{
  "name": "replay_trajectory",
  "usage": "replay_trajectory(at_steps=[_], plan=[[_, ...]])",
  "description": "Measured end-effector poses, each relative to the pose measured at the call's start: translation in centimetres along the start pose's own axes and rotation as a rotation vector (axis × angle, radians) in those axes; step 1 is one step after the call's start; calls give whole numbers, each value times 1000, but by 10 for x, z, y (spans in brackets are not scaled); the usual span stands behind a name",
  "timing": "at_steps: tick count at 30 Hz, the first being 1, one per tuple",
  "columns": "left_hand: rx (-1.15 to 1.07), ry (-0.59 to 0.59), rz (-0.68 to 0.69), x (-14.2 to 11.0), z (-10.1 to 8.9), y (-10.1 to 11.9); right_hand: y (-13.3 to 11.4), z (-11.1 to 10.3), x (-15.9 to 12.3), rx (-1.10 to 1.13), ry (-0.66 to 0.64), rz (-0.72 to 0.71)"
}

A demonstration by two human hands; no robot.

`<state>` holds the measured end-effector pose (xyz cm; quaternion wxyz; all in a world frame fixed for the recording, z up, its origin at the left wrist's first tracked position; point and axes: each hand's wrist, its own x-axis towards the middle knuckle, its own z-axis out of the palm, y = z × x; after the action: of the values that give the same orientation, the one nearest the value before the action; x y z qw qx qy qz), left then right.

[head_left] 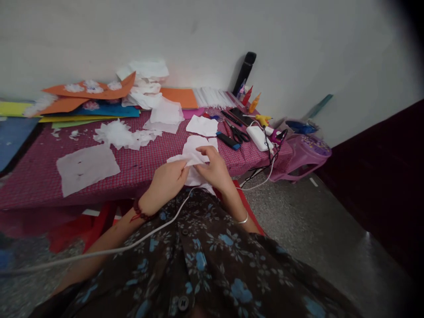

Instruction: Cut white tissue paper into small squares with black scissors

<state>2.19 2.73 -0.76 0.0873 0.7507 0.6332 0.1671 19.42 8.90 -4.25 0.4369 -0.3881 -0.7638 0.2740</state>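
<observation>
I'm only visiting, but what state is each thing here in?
Held tissue: creased, in the hands
Left hand: pinching it
Right hand: fingers curled, touching it
Square tissue on the left: spread out
White scraps: crumpled, heaped
Orange sheet with white tufts: bent upward at one end
Scissors: lying down; blades open or shut, unclear

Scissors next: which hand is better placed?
Right, likely: the right hand is nearer the scissors, while the left hand is farther across. Both are on the paper, so the right may need freeing first.
</observation>
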Motion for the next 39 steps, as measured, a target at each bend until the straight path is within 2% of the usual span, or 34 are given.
replay_trajectory(at_steps=[2,7,12,16,21,23,27,32,37,39], plan=[[35,-27,14,-3,2,3,-1,1,2,-36,25,-17],[92,-63,-19,-3,7,-5,12,5,6,-8,151,125],[34,-15,-123,5,10,-9,9,10,2,92,114,163],[-328,54,-159,17,16,-11,9,13,1,197,108,199],[-880,100,-219,21,18,-31,37,7,5,283,250,307],[-977,131,-252,18,11,-39,47,6,6,308,279,340],[-790,183,-243,10,-11,-46,52,6,6,343,250,349],[-420,263,-148,-1,-24,-42,36,3,3,332,177,274],[-135,178,48,-12,-17,-26,7,-9,2,-47,33,-26],[-110,119,99,-16,-13,-17,-4,-11,3,-173,-21,-78]])
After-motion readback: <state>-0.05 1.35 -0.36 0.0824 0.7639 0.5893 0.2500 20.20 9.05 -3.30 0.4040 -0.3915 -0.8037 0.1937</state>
